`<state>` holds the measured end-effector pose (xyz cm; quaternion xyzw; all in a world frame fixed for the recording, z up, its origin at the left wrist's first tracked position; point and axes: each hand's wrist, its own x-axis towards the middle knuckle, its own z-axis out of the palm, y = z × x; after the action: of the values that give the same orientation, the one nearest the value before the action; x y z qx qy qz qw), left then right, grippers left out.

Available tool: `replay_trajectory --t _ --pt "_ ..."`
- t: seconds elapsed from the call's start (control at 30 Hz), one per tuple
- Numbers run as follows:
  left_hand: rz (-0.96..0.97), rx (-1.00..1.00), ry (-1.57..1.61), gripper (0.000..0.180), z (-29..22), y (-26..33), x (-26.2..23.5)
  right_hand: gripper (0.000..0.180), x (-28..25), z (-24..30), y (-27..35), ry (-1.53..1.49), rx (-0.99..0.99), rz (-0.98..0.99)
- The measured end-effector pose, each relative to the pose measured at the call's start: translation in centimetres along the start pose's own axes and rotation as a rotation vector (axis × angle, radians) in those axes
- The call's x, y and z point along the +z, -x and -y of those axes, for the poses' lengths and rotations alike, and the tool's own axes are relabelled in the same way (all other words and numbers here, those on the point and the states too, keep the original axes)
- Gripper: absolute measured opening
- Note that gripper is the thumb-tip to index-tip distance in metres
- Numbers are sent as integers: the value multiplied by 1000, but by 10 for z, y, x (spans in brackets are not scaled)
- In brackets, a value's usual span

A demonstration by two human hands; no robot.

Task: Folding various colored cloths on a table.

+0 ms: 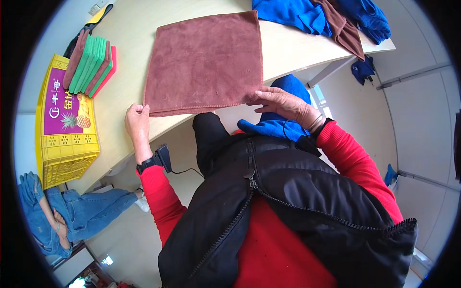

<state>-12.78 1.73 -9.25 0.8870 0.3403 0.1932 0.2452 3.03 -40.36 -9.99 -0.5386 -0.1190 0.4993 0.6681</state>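
A brown towel [204, 60], folded into a rough square, lies on the pale tabletop with its near edge at the table's front edge. Stitched layers show along that near edge. My left hand [138, 122] is closed on the near left corner, thumb and fingers pinched together. At the near right corner, my right hand [285, 104] has its thumb and forefinger on the cloth, with the other fingers loosely bent below. Blue cloth [276, 127] rests across my lap, just under the right hand.
A yellow plastic crate [67, 161] stands at the left, beside a stack of folded green, brown and red towels [91, 65]. Loose blue cloths [293, 17] and a brown cloth [343, 29] lie at the far right of the table [125, 57]. Another person in denim [91, 211] is at lower left.
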Motion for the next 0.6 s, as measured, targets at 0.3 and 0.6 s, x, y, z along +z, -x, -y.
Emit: replay_trajectory --t 0.3,0.6 --pt "201 -4 279 23 26 -13 -10 55 -6 -16 -5 -382 221 260" --pt "261 -22 260 21 -2 -6 -18 37 5 -14 10 -192 192 121"
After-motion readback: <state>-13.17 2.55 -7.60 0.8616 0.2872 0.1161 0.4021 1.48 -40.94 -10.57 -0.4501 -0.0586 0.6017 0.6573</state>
